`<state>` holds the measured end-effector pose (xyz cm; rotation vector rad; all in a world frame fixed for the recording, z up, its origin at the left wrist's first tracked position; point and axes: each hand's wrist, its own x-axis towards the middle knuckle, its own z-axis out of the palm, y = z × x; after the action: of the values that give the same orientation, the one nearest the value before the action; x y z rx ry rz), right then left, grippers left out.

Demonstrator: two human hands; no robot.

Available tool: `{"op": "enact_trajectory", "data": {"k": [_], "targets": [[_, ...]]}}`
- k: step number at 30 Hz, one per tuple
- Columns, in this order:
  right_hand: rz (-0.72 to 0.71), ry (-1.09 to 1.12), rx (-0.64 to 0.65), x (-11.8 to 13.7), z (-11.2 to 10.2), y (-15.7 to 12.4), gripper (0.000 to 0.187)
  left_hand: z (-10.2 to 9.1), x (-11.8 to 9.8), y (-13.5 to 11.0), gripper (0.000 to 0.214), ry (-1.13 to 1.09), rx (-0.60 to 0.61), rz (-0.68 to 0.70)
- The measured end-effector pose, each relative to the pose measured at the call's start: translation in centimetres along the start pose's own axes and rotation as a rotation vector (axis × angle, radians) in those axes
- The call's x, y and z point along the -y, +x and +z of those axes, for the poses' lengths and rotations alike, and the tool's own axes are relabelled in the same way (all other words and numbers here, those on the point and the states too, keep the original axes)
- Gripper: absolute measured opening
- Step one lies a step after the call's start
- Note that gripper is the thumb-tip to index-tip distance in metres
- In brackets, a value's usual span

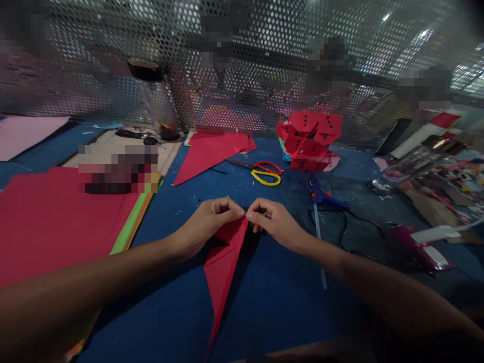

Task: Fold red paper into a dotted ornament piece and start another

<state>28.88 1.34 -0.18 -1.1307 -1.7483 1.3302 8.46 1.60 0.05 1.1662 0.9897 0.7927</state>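
Note:
A folded piece of red paper hangs between my hands, its long point trailing down toward the front of the blue table. My left hand pinches its top edge between thumb and fingers. Right beside it, my right hand pinches the same top edge near the corner, thumb tip close to the left one. Beyond the hands lie scissors with one red and one yellow handle loop. A larger pointed red sheet rests behind them.
Stacked red sheets cover the left side. Folded red pieces with black dots stand at the back right. A blue glue gun with a cord, a glue stick, a purple device and a clear bottle occupy the right.

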Motion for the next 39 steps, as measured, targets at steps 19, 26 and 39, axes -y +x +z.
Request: {"op": "enact_trajectory", "data": {"k": [19, 26, 39], "targets": [[0.014, 0.031, 0.036, 0.04, -0.02, -0.17, 0.021, -0.15, 0.06, -0.09, 0.039, -0.037, 0.033, -0.06], [0.002, 0.044, 0.034, 0.21, -0.09, -0.13, 0.02, -0.08, -0.14, 0.04, 0.038, -0.038, 0.034, -0.052], [-0.002, 0.03, -0.093, -0.14, -0.16, 0.02, 0.025, -0.37, -0.01, 0.23, 0.037, -0.003, 0.053, -0.1]]}}
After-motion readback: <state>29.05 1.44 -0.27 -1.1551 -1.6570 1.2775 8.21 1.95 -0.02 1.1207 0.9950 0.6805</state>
